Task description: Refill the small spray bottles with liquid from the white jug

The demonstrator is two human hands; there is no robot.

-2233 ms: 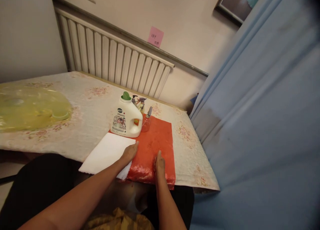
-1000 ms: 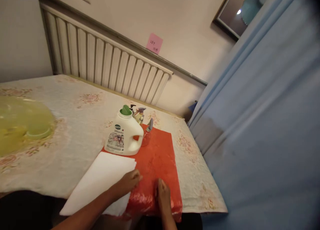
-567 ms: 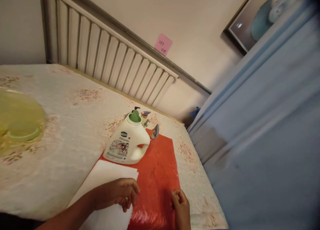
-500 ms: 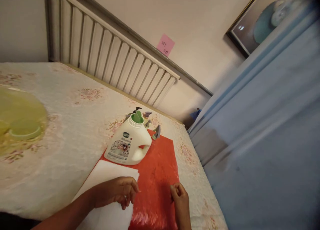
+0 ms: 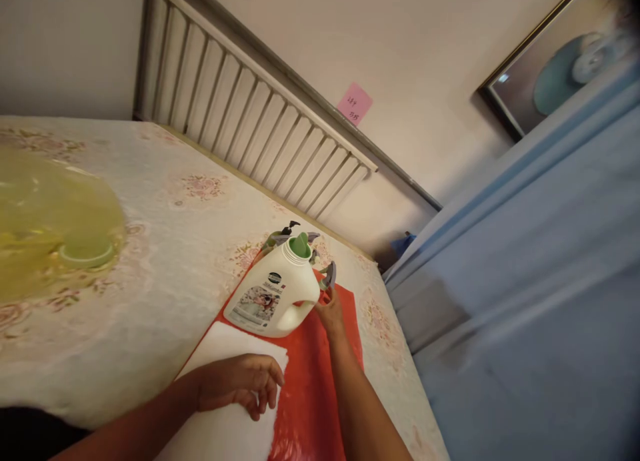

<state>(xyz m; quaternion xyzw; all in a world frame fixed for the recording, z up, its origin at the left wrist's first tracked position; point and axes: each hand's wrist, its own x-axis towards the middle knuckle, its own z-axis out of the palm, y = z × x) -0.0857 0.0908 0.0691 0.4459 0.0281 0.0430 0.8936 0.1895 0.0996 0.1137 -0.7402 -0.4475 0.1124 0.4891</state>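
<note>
- I see the right hand (image 5: 330, 311) has moved forward to the spray bottle (image 5: 331, 274); I can't tell whether its grip is closed.
- The left hand (image 5: 245, 384): grip half open over the white sheet (image 5: 227, 431).

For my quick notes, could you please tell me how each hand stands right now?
Left hand: open, loosely curled, over the white sheet.
Right hand: at the spray bottle; whether gripping cannot be told.

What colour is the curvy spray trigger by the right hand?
The curved plastic spray trigger is grey; the head view shows it best.
</note>
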